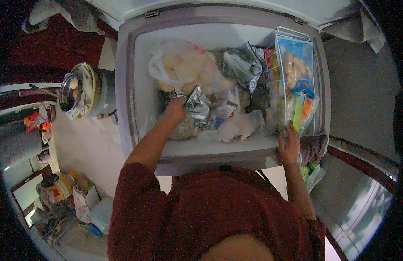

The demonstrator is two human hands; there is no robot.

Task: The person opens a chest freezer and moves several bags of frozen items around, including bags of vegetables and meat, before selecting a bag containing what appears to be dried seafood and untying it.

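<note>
Before me stands an open chest freezer (221,160) filled with bagged food. My left hand (176,109) reaches in at the left and touches a crumpled silvery foil bag (198,102); its fingertips are partly hidden, so its grip is unclear. Behind it lies a large clear plastic bag of pale food (185,67). A whitish plastic bag (235,129) is right of the foil. My right hand (289,143) rests at the front right rim with fingers spread, beside a white wire basket (285,98) of packaged food. A dark green bundle in plastic (237,65) lies at the back.
A metal bowl with eggs (69,93) sits on a round container left of the freezer. A dark cloth (312,148) hangs at the front right corner, above a bag of green produce (312,174). Jugs, a box (85,202) and bags stand on the floor lower left.
</note>
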